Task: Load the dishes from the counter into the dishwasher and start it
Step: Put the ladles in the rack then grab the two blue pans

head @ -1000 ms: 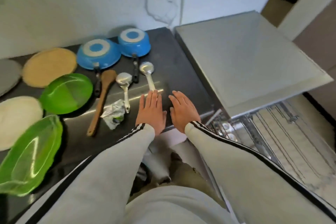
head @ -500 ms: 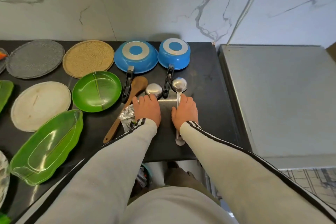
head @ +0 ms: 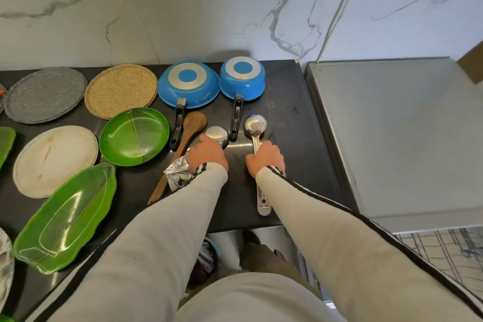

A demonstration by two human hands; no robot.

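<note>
1. Dishes are spread over the black tabletop (head: 287, 102) against the marble wall; the dishwasher's grey top (head: 392, 138) stands just right of it, and a bit of its wire rack (head: 444, 246) shows at the near right.
2. Along the far edge, left to right: a grey speckled plate (head: 45, 94), a tan speckled plate (head: 121, 90), and two blue pans upside down, the wider pan (head: 188, 85) left of the smaller pan (head: 241, 78), both with black handles pointing near.
3. Nearer, a round green plate (head: 134, 136) lies right of a white oval plate (head: 56, 161), and a long green leaf-shaped dish (head: 65, 219) sits at the near left.
4. A wooden spoon (head: 188, 133) lies slantwise between the green plate and the hands, with a crumpled foil wrapper (head: 177, 172) beside its shaft.
5. The left hand (head: 207, 155) is curled over the handle of a steel ladle (head: 218, 134), whose bowl pokes out beyond the knuckles; fingers look closed on it.
6. The right hand (head: 265, 159) is clamped round the handle of a second steel ladle (head: 254, 125), bowl far, handle end sticking out near the wrist.
7. Both ladles rest on the tabletop, the hands side by side but apart.
8. Pale sleeves with black stripes cover both arms.
</note>
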